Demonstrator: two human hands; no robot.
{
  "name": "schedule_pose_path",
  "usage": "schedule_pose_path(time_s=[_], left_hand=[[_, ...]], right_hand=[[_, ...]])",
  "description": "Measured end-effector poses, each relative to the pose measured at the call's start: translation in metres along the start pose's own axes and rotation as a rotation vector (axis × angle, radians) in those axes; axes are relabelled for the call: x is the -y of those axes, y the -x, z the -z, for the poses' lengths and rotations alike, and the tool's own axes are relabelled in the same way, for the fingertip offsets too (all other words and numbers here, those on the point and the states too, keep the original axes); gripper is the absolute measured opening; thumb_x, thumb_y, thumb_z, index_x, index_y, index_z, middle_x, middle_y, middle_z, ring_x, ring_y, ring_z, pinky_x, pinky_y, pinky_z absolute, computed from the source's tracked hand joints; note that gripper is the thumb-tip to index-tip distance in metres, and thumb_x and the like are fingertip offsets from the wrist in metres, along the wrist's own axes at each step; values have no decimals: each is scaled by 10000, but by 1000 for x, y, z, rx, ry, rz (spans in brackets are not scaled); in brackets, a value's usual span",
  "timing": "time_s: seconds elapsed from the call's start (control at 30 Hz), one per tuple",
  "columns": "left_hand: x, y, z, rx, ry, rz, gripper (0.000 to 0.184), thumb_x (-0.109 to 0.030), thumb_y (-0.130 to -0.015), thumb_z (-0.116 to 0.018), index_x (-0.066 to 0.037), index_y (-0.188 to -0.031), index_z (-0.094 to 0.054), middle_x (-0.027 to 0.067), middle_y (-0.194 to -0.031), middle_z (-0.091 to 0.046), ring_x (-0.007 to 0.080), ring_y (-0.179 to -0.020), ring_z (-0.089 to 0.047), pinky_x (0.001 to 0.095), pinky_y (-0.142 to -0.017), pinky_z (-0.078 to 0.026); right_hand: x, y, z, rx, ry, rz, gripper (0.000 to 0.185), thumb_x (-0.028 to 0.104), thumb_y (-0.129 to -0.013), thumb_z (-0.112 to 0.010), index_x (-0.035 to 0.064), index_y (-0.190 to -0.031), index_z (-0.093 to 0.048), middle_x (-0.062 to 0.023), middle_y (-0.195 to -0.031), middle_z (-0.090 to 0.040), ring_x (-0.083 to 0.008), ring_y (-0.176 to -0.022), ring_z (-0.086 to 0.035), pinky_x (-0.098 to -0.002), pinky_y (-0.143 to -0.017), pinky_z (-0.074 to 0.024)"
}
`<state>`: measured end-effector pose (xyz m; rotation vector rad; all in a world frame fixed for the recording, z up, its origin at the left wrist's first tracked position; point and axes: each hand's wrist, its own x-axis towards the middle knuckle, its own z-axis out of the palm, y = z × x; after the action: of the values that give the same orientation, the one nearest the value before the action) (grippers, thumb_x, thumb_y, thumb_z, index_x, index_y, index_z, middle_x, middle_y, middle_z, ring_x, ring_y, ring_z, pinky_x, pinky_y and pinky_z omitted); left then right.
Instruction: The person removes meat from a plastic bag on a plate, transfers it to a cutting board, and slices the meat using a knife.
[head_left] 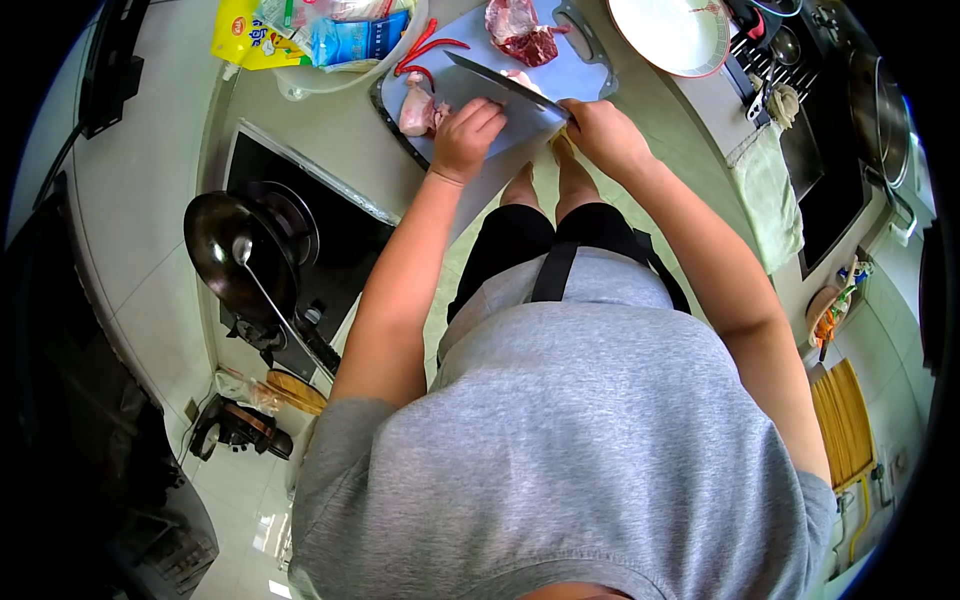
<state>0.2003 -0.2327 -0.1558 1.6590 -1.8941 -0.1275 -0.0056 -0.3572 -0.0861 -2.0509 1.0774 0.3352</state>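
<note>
My right hand (pixel 603 138) is closed round the handle of a kitchen knife (pixel 505 83), whose wide blade reaches left over the blue-grey cutting board (pixel 475 85). My left hand (pixel 467 138) rests on the board with its fingers curled; what lies under them is hidden. Beside its thumb side is a pale pink piece of raw meat (pixel 415 110). Another pale bit of meat (pixel 518 77) shows partly behind the blade. At the far side of the board lies a dark red chunk of raw meat (pixel 524 35). Several red chillies (pixel 428 50) lie on the board's left part.
Left of the board are a clear plastic tub (pixel 300 85) with packets and a yellow pouch (pixel 240 35). A wok (pixel 215 240) with a ladle (pixel 243 252) stands on the left hob. A white bowl (pixel 670 35) sits at upper right, near a hanging cloth (pixel 768 190).
</note>
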Motion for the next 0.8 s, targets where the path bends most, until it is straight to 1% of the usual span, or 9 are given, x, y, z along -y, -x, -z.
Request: schedule_pose_path(time_s=[0.03,0.07,0.1,0.17,0.27,0.37,0.5,0.57,0.8], left_hand=[[4,7,-3,64,-15,-39,107,-75,-772,-650,-76,-872,-689,30,-1036,-695,208,-979,-651,331,-802,-539],[7,15,-5,52,-5,-30,102,-73,-776,-645,-67,-871,-682,41,-1052,-689,219,-993,-649,351,-848,-536],[6,16,-2,52,-4,-25,102,-73,-776,-645,-67,-871,-682,41,-1052,-689,219,-993,-649,351,-848,-536],[2,20,6,16,-93,29,112,-63,-781,-648,-63,-886,-686,54,-1031,-684,241,-995,-642,385,-904,-520],[-6,26,9,-62,-79,136,126,-59,-784,-656,-57,-905,-692,64,-1005,-675,266,-985,-634,408,-933,-505],[-9,26,-6,-151,-33,258,136,-56,-781,-665,-53,-913,-696,74,-986,-668,283,-961,-629,402,-904,-508],[-9,16,-18,-167,-47,269,142,-45,-774,-660,-59,-909,-700,76,-963,-664,288,-936,-627,395,-860,-511],[-6,16,-21,-132,-52,236,156,-34,-764,-655,-74,-906,-705,70,-950,-666,283,-903,-627,389,-828,-511],[0,25,-29,-202,-26,230,194,-40,-762,-665,-84,-943,-719,63,-923,-664,276,-879,-628,387,-803,-518]], right_hand=[[1,2,1,2,2,1,362,144,-890,-525,144,-1223,-667,-196,-1007,-703,-369,-942,-679,-474,-829,-543],[1,4,1,6,17,1,356,149,-892,-529,145,-1220,-669,-194,-994,-703,-368,-934,-680,-473,-824,-544],[2,7,2,12,33,1,351,154,-895,-532,146,-1217,-671,-191,-982,-704,-368,-927,-681,-473,-820,-545],[3,14,4,10,44,-2,347,161,-898,-534,150,-1216,-673,-189,-973,-704,-367,-920,-681,-471,-817,-546],[4,19,6,11,58,11,342,168,-907,-539,136,-1223,-668,-185,-980,-704,-373,-919,-673,-469,-820,-542],[2,21,5,26,69,18,343,166,-912,-539,125,-1231,-661,-184,-997,-704,-379,-923,-664,-470,-827,-536],[5,24,3,37,86,-12,337,210,-904,-551,153,-1208,-683,-183,-960,-706,-368,-886,-684,-471,-789,-553],[7,25,4,56,94,-18,337,214,-902,-551,152,-1204,-686,-183,-961,-706,-369,-890,-683,-470,-792,-552],[7,22,10,110,112,10,338,212,-894,-551,140,-1194,-688,-203,-963,-700,-379,-891,-677,-474,-799,-548]])
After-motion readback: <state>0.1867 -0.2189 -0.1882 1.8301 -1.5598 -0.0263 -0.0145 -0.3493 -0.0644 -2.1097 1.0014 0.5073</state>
